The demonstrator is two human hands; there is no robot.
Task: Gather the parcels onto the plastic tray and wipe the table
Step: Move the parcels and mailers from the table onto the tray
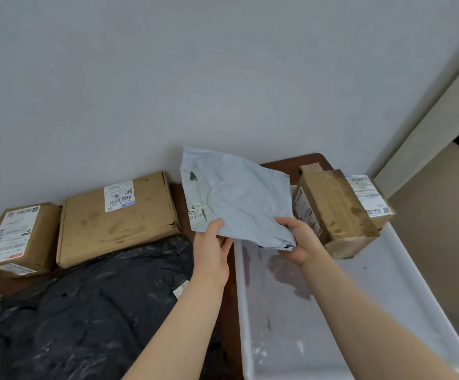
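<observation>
Nearest the camera, two bare forearms reach forward over the dark brown table (229, 292). Under the left forearm lies a large black plastic bag (85, 311), crumpled and glossy, covering most of the near left part of the table. Under the right forearm sits the white plastic tray (403, 283), long and shallow, running away from the camera along the right side of the table; its floor shows smears and pale flecks.

The left hand (213, 252) and the right hand (301, 241) are a little apart, and each is closed on the lower edge of a pale grey mailing bag (239, 198). The left hand pinches the bag's lower left corner, thumb on top; the right hand grips its lower right corner, with the fingers wrapped beneath. The bag is held up in the air, tilted back toward the wall, above the far left end of the tray and the strip of table beside it. A torn label shows near the left hand.

Just beyond the right hand, a brown box (338, 209) with white labels rests on the far end of the tray. Farther left, a flat cardboard box (118, 218) and a smaller taped box (17, 239) lie on the table against the grey wall (168, 78).
</observation>
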